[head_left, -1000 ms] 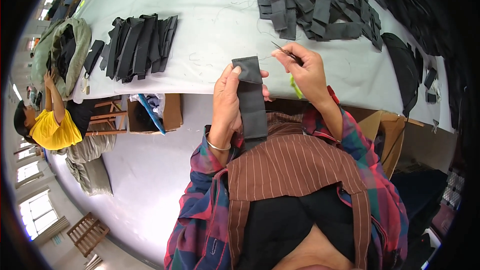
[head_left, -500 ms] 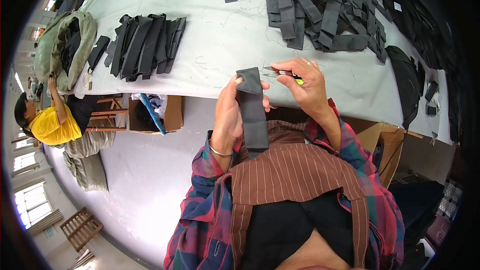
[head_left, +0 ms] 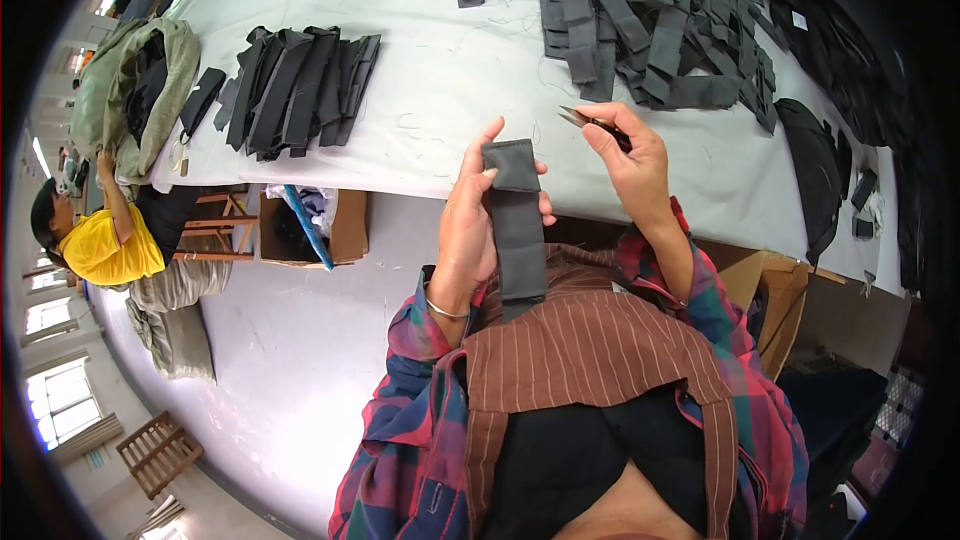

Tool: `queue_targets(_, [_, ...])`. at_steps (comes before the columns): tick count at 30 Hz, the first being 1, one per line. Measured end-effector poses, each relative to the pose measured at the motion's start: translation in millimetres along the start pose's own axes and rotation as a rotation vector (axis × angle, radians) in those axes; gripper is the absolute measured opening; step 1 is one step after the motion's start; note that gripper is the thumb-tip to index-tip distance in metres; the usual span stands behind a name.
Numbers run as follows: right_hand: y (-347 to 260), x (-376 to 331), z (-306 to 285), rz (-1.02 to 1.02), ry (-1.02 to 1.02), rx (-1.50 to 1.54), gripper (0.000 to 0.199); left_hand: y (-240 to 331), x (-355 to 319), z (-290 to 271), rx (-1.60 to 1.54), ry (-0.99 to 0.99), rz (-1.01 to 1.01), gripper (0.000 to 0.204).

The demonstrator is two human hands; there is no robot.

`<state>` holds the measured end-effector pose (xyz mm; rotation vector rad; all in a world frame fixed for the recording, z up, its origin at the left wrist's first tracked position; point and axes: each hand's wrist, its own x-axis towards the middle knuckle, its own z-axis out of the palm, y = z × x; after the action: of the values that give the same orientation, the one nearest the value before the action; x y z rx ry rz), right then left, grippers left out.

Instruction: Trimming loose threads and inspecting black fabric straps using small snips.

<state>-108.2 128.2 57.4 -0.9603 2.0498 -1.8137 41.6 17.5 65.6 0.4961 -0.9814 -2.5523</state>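
A dark grey fabric strip with a stitched, folded top end lies lengthwise across my left hand. The thumb rests at the strip's left edge, and fingertips of the same hand show beyond its right edge. Up and to the right, my right hand is closed around a small pair of thread snips. Their pointed metal tips face left, apart from the strip. Part of the snips is hidden inside the fingers.
A heap of similar dark strips covers the far right of the white-covered table. A neater stack lies left. Black bags line the right edge. Below the table stands a cardboard box. A person in yellow works at far left.
My right hand has turned and risen slightly, carrying the snips away from the strip. My left thumb has shifted down from the strip's top corner, and the left forefinger has straightened.
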Motion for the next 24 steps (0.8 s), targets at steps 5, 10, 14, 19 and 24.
queue_targets(5, [-29.1, -7.8, -0.7, -0.215, -0.306, -0.194, 0.037, 2.1, -0.8, 2.6, -0.007, 0.025, 0.036, 0.056])
queue_targets(10, [-22.5, -14.9, 14.4, -0.336, -0.314, -0.372, 0.032, -3.3, 1.2, -1.1, -0.033, 0.049, 0.019, 0.047])
queue_targets(14, [-19.7, -7.0, 19.0, -0.068, -0.137, -0.015, 0.01, -2.1, -2.4, 0.0, -0.012, 0.007, -0.023, 0.042])
queue_targets(19, [-24.9, 9.0, 20.5, 0.033, -0.177, 0.098, 0.014, -6.2, -0.5, -11.5, -0.028, -0.051, -0.046, 0.026])
queue_targets(24, [-24.3, 10.7, 32.3, 0.029, -0.254, 0.075, 0.011, 5.6, 9.8, -13.4, 0.195, 0.015, -0.028, 0.017])
